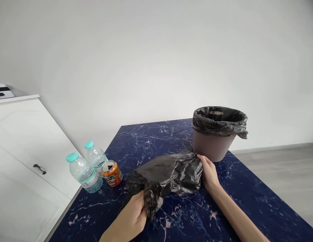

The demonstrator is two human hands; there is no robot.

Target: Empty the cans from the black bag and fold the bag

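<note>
I have the black bag [169, 173] lying crumpled on the blue marbled surface [222, 208], held at both ends. The left hand [132, 215] is closed on the bunched near-left end, with film pinched between fingers and thumb. The right hand [209, 171] grips the far-right edge, fingers curled into the plastic, just in front of the bin [213, 146].

As I read it, the step in hand is a two-handed hold on the bag, flat on the surface and not lifted. The film is limp and creased, so I judge any further handling calls for both grips to stay firm and work together, or it will sag and fold.

Its long axis runs from near-left to far-right, the right end pointing at the bin's base. I cannot tell which end is the mouth.

The bin wears its own black liner [219, 121]. Two bottles [83, 171] and an orange can [111, 173] stand at the left edge, near the bag but apart from it.
</note>
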